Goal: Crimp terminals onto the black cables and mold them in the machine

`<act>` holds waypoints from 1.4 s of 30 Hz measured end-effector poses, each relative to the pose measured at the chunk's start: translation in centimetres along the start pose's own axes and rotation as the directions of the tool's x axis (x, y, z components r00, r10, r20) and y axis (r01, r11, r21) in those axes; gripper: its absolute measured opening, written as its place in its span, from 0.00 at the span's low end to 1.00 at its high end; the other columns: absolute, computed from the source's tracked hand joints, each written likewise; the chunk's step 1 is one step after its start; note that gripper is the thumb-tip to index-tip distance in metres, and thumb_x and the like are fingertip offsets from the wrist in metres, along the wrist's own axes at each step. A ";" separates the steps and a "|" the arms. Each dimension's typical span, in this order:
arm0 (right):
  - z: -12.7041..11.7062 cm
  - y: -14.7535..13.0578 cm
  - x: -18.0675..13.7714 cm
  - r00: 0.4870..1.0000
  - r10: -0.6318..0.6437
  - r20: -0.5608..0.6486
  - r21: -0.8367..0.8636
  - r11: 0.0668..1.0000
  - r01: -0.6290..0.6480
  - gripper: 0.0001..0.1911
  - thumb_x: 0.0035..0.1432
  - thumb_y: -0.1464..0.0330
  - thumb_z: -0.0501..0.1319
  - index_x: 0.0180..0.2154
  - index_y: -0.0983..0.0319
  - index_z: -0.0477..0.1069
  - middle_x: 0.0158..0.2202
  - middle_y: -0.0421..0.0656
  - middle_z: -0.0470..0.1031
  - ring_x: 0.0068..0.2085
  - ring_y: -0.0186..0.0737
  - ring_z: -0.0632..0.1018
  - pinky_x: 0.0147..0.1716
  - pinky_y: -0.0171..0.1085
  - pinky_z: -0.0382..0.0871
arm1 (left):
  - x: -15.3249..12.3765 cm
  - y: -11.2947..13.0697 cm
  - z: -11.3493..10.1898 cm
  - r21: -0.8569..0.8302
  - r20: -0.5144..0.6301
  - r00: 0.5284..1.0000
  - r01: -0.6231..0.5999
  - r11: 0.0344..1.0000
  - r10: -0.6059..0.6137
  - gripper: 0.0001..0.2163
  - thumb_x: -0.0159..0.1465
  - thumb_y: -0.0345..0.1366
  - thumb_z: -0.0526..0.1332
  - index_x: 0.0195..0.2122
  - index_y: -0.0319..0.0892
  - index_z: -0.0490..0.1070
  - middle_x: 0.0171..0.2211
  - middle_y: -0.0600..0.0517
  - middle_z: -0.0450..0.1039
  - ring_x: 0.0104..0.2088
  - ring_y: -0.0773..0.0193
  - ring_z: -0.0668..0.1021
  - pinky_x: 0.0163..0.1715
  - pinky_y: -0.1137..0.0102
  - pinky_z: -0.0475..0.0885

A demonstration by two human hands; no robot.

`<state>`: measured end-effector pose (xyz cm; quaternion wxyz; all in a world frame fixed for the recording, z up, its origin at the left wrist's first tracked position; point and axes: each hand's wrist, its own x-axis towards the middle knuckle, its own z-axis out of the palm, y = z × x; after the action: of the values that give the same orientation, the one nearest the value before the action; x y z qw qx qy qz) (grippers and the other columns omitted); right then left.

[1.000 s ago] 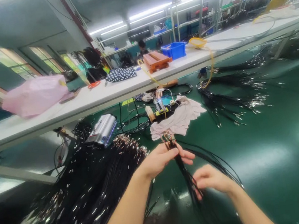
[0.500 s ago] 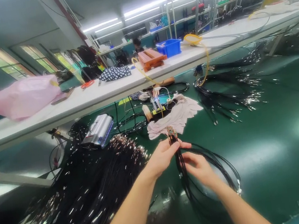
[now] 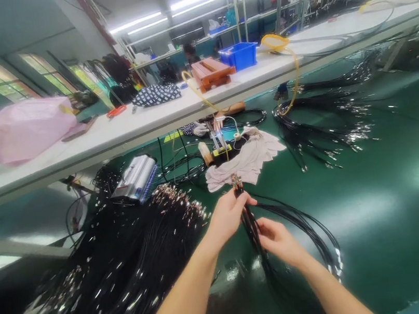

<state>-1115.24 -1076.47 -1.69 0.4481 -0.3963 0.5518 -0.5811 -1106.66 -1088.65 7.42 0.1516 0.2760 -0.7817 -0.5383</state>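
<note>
A bundle of black cables (image 3: 253,232) stands upright in front of me, its coppery connector ends (image 3: 236,180) bunched at the top. My left hand (image 3: 229,212) is closed around it just under those ends. Lower down, my right hand (image 3: 279,238) grips the same bundle from the right side, thumb and fingers against the cables. Part of the bundle loops off to the right behind my right hand and ends in shiny metal tips (image 3: 335,264). Just beyond the connector ends lies a pale pink cloth (image 3: 249,156) on the green surface.
A large heap of black cables (image 3: 132,273) covers the left. Behind it sits a silver device (image 3: 137,175). More cables (image 3: 316,130) fan out at right. Across the back runs a white shelf (image 3: 119,133) with a blue bin (image 3: 238,56), a brown wooden piece (image 3: 212,72) and a pink bag (image 3: 20,130).
My right hand has slid slightly down along the cable bundle. My left hand keeps its hold near the connector ends. The whole view has shifted a little.
</note>
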 end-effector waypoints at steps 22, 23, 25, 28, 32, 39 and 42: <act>-0.8 1.5 0.0 0.997 -0.006 0.073 -0.156 0.988 0.017 0.02 0.47 0.71 0.57 0.27 0.62 0.65 0.23 0.37 0.64 0.25 0.32 0.66 0.24 0.33 0.63 | 1.0 -1.5 -1.1 0.158 -0.041 0.999 0.022 0.987 -0.016 0.15 0.61 0.44 0.50 0.31 0.40 0.71 0.29 0.50 0.74 0.21 0.66 0.73 0.19 0.73 0.65; -1.0 1.9 0.2 1.000 -0.028 0.015 -0.202 0.979 0.030 0.01 0.47 0.71 0.57 0.26 0.62 0.65 0.23 0.38 0.63 0.25 0.33 0.65 0.25 0.34 0.63 | 0.9 -1.8 -1.0 0.187 -0.039 0.999 0.019 0.982 -0.012 0.15 0.61 0.44 0.50 0.31 0.40 0.71 0.29 0.51 0.74 0.22 0.66 0.73 0.19 0.73 0.64; -1.1 2.6 0.6 0.985 -0.103 -0.140 -0.307 0.950 0.056 0.02 0.48 0.72 0.55 0.27 0.61 0.66 0.26 0.41 0.65 0.30 0.37 0.66 0.32 0.38 0.63 | 0.7 -2.2 -0.8 0.213 -0.021 1.000 0.020 0.977 -0.016 0.13 0.61 0.42 0.50 0.30 0.41 0.69 0.29 0.51 0.75 0.22 0.66 0.73 0.19 0.73 0.64; -1.0 3.2 0.7 0.930 -0.216 -0.297 -0.416 0.906 0.078 0.03 0.50 0.72 0.54 0.30 0.61 0.65 0.35 0.46 0.66 0.40 0.43 0.66 0.41 0.43 0.61 | 0.6 -2.1 -0.6 0.213 0.000 1.000 0.023 0.977 -0.023 0.11 0.60 0.40 0.50 0.28 0.41 0.67 0.28 0.51 0.75 0.21 0.66 0.73 0.19 0.74 0.64; -0.5 3.7 0.3 0.961 -0.215 -0.177 -0.452 0.884 0.114 0.03 0.46 0.71 0.58 0.23 0.60 0.64 0.23 0.39 0.66 0.27 0.36 0.69 0.28 0.36 0.64 | 0.5 -1.9 -0.6 0.162 0.018 0.999 0.041 0.986 -0.044 0.10 0.60 0.39 0.50 0.29 0.40 0.66 0.29 0.51 0.75 0.19 0.68 0.73 0.18 0.75 0.64; -1.2 3.0 0.8 0.933 -0.273 -0.233 -0.486 0.864 0.131 0.18 0.49 0.71 0.54 0.45 0.59 0.63 0.37 0.44 0.67 0.38 0.40 0.70 0.39 0.40 0.66 | 0.5 -2.5 -0.6 -0.042 0.109 0.991 0.083 0.996 -0.078 0.11 0.60 0.43 0.52 0.31 0.40 0.65 0.31 0.48 0.75 0.25 0.63 0.77 0.15 0.75 0.67; -0.1 2.8 0.8 0.957 -0.243 -0.162 -0.363 0.916 0.171 0.23 0.48 0.71 0.56 0.48 0.57 0.61 0.43 0.43 0.67 0.42 0.40 0.70 0.42 0.39 0.65 | 0.7 -2.7 -0.6 -0.113 0.078 0.993 0.097 0.989 -0.089 0.12 0.59 0.44 0.53 0.31 0.38 0.65 0.30 0.47 0.75 0.22 0.64 0.76 0.15 0.75 0.68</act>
<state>-1115.34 -1077.16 -4.53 0.2486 -0.4636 0.6425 -0.5572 -1106.13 -1090.25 5.15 0.1135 0.2830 -0.7401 -0.5993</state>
